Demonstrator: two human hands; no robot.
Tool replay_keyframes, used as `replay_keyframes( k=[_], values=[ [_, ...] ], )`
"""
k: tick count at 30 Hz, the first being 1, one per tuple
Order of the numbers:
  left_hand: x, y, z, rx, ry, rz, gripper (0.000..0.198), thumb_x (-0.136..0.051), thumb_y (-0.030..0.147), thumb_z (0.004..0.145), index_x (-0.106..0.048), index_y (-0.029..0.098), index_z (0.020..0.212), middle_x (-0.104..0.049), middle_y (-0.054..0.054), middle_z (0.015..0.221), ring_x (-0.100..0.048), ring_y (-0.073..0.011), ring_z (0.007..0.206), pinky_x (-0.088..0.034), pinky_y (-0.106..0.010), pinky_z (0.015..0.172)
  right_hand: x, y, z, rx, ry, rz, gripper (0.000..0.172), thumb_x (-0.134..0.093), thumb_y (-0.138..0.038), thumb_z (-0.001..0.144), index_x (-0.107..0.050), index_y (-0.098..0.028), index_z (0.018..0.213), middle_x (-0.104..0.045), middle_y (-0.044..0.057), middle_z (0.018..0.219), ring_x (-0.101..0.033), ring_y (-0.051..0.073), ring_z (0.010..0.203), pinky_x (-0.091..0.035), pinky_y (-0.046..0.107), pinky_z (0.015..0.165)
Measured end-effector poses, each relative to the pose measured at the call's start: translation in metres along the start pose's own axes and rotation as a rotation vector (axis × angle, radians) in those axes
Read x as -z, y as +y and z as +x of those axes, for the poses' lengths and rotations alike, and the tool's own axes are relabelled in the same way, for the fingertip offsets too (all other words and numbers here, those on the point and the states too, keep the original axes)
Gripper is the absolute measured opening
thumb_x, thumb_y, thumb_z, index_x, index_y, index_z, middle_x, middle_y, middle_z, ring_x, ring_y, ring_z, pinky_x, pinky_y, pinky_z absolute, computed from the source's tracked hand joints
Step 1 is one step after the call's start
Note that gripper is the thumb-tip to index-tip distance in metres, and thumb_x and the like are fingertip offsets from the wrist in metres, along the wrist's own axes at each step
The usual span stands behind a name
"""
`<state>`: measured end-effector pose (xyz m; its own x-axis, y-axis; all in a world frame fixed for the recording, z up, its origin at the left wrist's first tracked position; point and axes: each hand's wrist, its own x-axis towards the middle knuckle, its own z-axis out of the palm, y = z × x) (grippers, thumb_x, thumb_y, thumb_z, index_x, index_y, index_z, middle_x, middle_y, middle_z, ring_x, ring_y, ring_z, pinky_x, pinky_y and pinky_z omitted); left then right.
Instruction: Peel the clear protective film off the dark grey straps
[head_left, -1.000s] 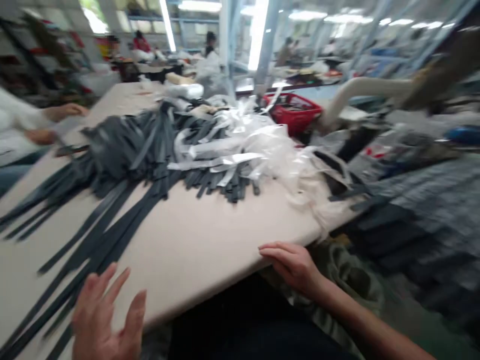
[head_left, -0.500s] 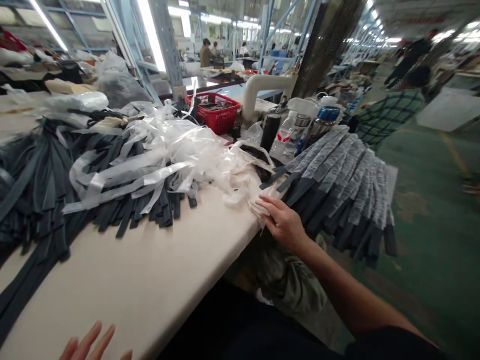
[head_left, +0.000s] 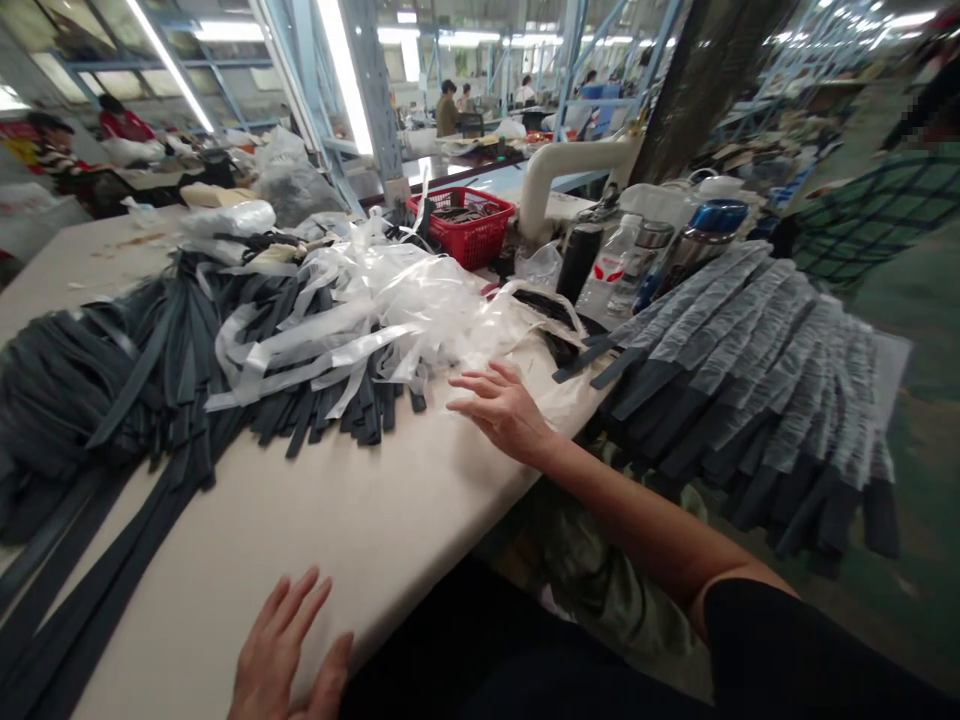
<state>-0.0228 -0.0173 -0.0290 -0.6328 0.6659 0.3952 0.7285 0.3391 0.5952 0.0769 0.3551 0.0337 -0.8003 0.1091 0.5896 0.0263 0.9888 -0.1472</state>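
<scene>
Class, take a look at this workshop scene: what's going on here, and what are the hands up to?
A person is at a long table heaped with dark grey strips and a tangle of clear plastic strips. The right hand is open, fingers spread, beside the plastic tangle, holding nothing. The left hand lies flat and empty near the table's edge. A fanned stack of strips lies to the right.

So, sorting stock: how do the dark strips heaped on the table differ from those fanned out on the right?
The heaped strips lie tangled; the fanned strips lie in a neat overlapping row. The fanned strips carry whitish wrapping over part of their length; the heaped strips are bare. Both are long, dark, flat.
</scene>
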Motion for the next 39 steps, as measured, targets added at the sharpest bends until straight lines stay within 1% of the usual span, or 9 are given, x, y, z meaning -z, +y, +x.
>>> replay_keyframes(
  k=[5,8,10,13,19,24,29,35,39],
  values=[
    [0.0,0.057,0.069,0.205,0.084,-0.262,0.052,-0.073,0.031,0.076,-0.063,0.03,0.127,-0.058,-0.006,0.138,-0.043,-0.0319,0.135,-0.026,-0.048,0.117,-0.001,-0.045,0.045,0.319,0.004,0.141,0.024,-0.052,-0.016,0.097,-0.07,-0.028,0.107,-0.065,0.001,0.131,-0.056,0.019,0.124,-0.026,0.045,0.115],
    [0.0,0.062,0.102,0.389,0.086,-0.515,0.057,-0.083,0.03,0.065,-0.068,0.024,0.119,-0.063,-0.009,0.132,-0.05,-0.0333,0.129,-0.031,-0.045,0.114,-0.001,-0.074,0.079,0.497,0.014,0.195,0.024,-0.051,-0.017,0.097,-0.069,-0.028,0.108,-0.064,0.0,0.131,-0.055,0.017,0.126,-0.026,0.044,0.116],
    [0.003,0.06,0.111,0.449,0.042,-0.669,0.046,-0.082,0.034,0.068,-0.072,0.019,0.11,-0.07,-0.011,0.119,-0.058,-0.0321,0.119,-0.038,-0.042,0.107,-0.002,-0.092,0.099,0.599,0.029,0.22,0.021,-0.052,-0.02,0.098,-0.069,-0.028,0.108,-0.064,0.0,0.132,-0.054,0.018,0.126,-0.025,0.044,0.117],
    [0.009,0.056,0.105,0.524,-0.02,-0.8,0.032,-0.074,0.04,0.077,-0.076,0.015,0.096,-0.076,-0.009,0.097,-0.067,-0.0266,0.096,-0.047,-0.037,0.092,-0.009,-0.108,0.127,0.68,0.062,0.248,0.02,-0.054,-0.02,0.098,-0.069,-0.027,0.108,-0.064,0.001,0.132,-0.054,0.018,0.126,-0.025,0.044,0.117],
    [0.022,0.036,0.066,0.623,0.066,-0.782,0.024,-0.074,0.041,0.077,-0.078,0.017,0.081,-0.075,-0.004,0.078,-0.066,-0.0196,0.081,-0.048,-0.03,0.084,-0.049,-0.115,0.173,0.669,0.008,0.241,0.025,-0.052,-0.015,0.097,-0.069,-0.028,0.109,-0.065,0.0,0.13,-0.056,0.019,0.124,-0.028,0.047,0.115],
    [0.03,0.014,0.04,0.706,0.122,-0.842,0.025,-0.078,0.04,0.073,-0.078,0.018,0.085,-0.073,-0.002,0.073,-0.063,-0.0158,0.071,-0.047,-0.027,0.076,-0.081,-0.127,0.208,0.676,-0.03,0.256,0.025,-0.049,-0.017,0.099,-0.069,-0.028,0.109,-0.065,-0.002,0.128,-0.055,0.017,0.123,-0.027,0.047,0.114],
    [0.037,0.005,0.021,0.759,0.191,-0.949,0.035,-0.075,0.043,0.076,-0.076,0.015,0.097,-0.072,-0.002,0.069,-0.064,-0.0146,0.067,-0.049,-0.026,0.072,-0.094,-0.146,0.247,0.649,-0.021,0.247,0.036,-0.034,-0.024,0.105,-0.069,-0.022,0.108,-0.065,-0.004,0.123,-0.054,0.014,0.122,-0.023,0.046,0.114],
    [0.042,-0.001,0.021,0.776,0.204,-1.029,0.039,-0.075,0.042,0.077,-0.072,0.014,0.105,-0.072,-0.003,0.071,-0.066,-0.0131,0.062,-0.051,-0.023,0.065,-0.117,-0.147,0.291,0.543,-0.103,0.123,0.034,-0.035,-0.021,0.103,-0.068,-0.019,0.109,-0.063,0.002,0.129,-0.05,0.02,0.127,-0.02,0.05,0.115],
    [0.045,-0.007,0.034,0.823,0.307,-1.144,0.047,-0.081,0.04,0.07,-0.069,0.015,0.107,-0.069,-0.001,0.067,-0.063,-0.0108,0.056,-0.052,-0.021,0.059,-0.127,-0.143,0.286,0.363,-0.199,-0.008,0.037,-0.048,-0.004,0.091,-0.062,-0.016,0.123,-0.046,0.011,0.148,-0.039,0.031,0.138,-0.022,0.06,0.113]
  ],
)
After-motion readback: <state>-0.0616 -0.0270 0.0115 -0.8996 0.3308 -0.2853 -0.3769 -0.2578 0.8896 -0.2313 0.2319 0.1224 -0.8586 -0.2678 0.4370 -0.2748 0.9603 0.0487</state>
